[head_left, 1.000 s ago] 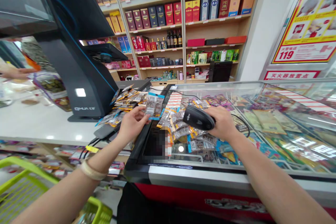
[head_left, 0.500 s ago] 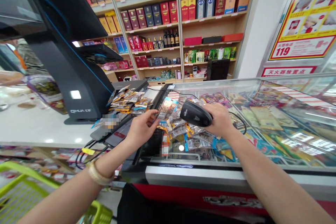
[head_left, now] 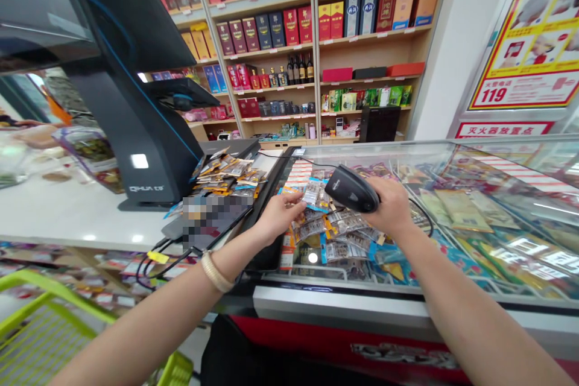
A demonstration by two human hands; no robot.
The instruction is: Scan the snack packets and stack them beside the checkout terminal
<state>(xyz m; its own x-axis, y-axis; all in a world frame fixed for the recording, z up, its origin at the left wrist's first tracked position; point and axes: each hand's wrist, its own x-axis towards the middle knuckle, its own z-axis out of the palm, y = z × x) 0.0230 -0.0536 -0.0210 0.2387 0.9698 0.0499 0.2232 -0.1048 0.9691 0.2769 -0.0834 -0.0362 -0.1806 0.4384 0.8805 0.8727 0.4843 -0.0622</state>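
Black scanner (head_left: 351, 188) at frame centre, clenched in right hand (head_left: 389, 206); long axis near level, left-right, nose pointing left at small blue-edged packet (head_left: 315, 193). Fingers of left hand (head_left: 277, 218) pinch packet, held just above packet heap (head_left: 337, 236) on glass bench (head_left: 384, 307). Whether packet touches nose: cannot tell.

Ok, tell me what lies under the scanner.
Under the scanner, held in the right hand, small snack packets lie on the glass counter; the left hand holds one packet beside it. Packets directly beneath the hand are covered.
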